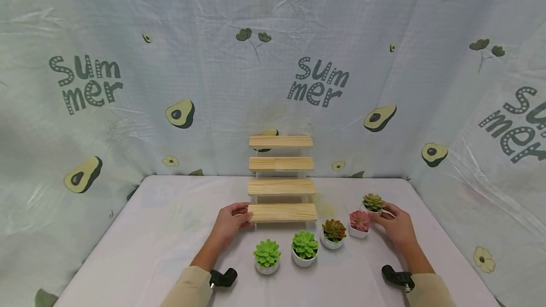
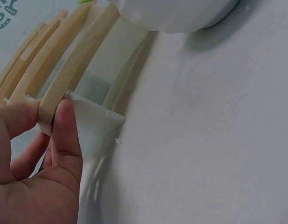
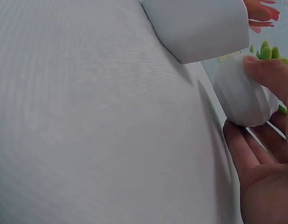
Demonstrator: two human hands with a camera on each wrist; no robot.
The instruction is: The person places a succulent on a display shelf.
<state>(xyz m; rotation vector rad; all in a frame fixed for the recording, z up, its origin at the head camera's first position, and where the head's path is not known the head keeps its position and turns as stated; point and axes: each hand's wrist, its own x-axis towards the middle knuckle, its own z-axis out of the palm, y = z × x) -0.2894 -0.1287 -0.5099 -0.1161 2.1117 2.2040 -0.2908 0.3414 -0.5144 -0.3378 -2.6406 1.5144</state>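
A tiered wooden shelf stand (image 1: 282, 212) with clear side supports stands at the middle back of the table. My left hand (image 1: 230, 224) pinches the left end of its lowest board (image 2: 60, 95) between thumb and fingers. On the right, my right hand (image 1: 394, 224) grips the white pot (image 3: 244, 93) of a green succulent with reddish tips (image 1: 373, 202), thumb on one side and fingers around the other. Just in front of that pot sits a pink succulent (image 1: 359, 221) in an angular white pot (image 3: 200, 30).
Two bright green succulents (image 1: 267, 253) in white pots stand in front of the shelf stand. A brown-orange succulent (image 1: 333, 231) is near its right front corner. Behind the table (image 1: 170, 231) hangs a printed curtain (image 1: 213, 84), which also runs along both sides.
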